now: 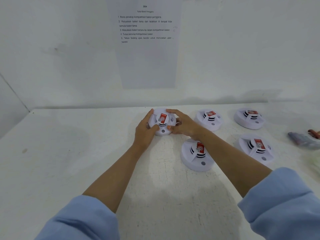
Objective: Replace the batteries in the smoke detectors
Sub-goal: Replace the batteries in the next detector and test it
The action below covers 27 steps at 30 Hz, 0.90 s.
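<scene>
Fingers (149, 115) of the left hand (146, 129) curl round the left rim of a white smoke detector (162, 120) near the table's (69, 153) far edge. The right hand (183, 125) grips its right rim. Four more detectors (208, 119) lie further right.

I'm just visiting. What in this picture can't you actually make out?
From the single head view:
The underside of the gripped smoke detector faces away, so its battery compartment is hidden.
Its rim is partly covered by the left hand and right hand.
The nearest detector is partly hidden by the right forearm.
The items at the right edge are blurred and cut off by the frame.
</scene>
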### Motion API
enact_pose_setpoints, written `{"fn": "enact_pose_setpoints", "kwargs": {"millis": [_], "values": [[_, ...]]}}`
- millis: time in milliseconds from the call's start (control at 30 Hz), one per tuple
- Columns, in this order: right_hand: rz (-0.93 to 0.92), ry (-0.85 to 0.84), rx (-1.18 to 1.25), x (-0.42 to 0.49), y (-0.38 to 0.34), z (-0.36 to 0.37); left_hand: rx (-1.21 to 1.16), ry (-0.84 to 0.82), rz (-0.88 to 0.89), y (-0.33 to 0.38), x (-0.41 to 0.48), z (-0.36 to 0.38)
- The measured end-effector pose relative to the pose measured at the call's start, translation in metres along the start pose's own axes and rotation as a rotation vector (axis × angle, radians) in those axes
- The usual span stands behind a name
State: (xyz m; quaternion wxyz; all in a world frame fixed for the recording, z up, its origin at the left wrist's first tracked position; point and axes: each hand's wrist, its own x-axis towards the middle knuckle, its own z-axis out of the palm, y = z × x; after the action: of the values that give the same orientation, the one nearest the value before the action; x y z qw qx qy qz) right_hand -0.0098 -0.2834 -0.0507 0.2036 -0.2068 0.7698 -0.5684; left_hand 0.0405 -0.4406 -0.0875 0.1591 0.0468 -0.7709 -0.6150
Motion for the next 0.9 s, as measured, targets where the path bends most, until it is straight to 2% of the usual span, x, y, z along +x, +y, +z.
{"fn": "enact_pose_setpoints", "kwargs": {"millis": [133, 400, 567, 667, 767, 900], "values": [[-0.008, 0.024, -0.057, 0.001, -0.001, 0.001, 0.083, -0.013, 0.018, 0.002, -0.002, 0.003], [0.028, 0.029, -0.319, 0.009, -0.002, 0.001, 0.247, -0.028, 0.035, 0.013, -0.004, 0.006], [0.051, 0.028, -0.46, 0.007, -0.008, 0.001, 0.243, -0.06, -0.056, 0.018, 0.0, 0.001], [0.026, 0.074, -0.555, 0.002, -0.015, -0.006, 0.439, -0.081, -0.014, 0.019, 0.012, -0.003], [-0.011, 0.068, -0.675, -0.004, -0.023, -0.019, 0.629, -0.091, 0.115, 0.03, 0.02, -0.003], [-0.045, 0.069, -0.766, -0.014, -0.028, -0.038, 0.774, -0.203, 0.147, 0.063, 0.019, 0.011]]}}
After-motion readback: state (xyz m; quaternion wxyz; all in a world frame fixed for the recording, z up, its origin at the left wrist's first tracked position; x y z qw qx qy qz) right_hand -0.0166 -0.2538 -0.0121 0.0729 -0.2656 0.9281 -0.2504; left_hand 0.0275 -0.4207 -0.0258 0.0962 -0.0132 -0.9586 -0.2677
